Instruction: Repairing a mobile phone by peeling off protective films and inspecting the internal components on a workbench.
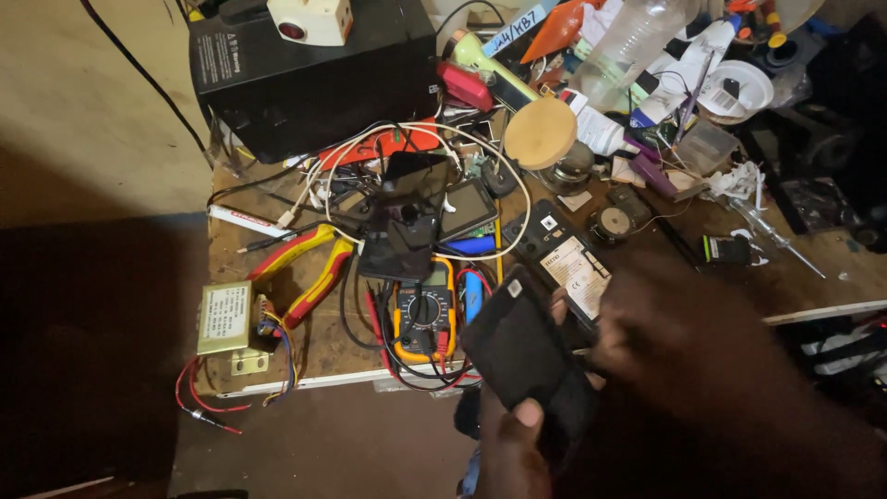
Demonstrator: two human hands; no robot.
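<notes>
**benchlurker:** ok what's going on w/ the hands here?

**solder_sam:** both are holding a black phone [527, 356], face-down or back-up, can't tell which tbh. It's hovering just off the front edge of the workbench [277, 356], tilted diagonally. Left hand [513, 453] is coming up from the bottom, thumb pressing on the phone's lower end, fingers wrapping underneath. Right hand [661, 337] is gripping the phone's right edge, fingertips curling round it. It's pretty blurry & dark tho, so exact finger placement is hard to read.

**benchlurker:** and the stuff nearby?

**solder_sam:** yellow multimeter [423, 314] is sitting just left of the phone w/ red + black leads trailing around it. Another phone w/ its back open [561, 259] is lying right behind the held one, label showing. Red/yellow pliers [309, 268] are lying further left, next to a small transformer [224, 319] w/ coloured wires. A couple more dark phones [407, 231] are piling up in a white cable loop mid-bench. Big black battery box [309, 74] is sitting at the back, wooden disc [540, 132] to its right.
</notes>
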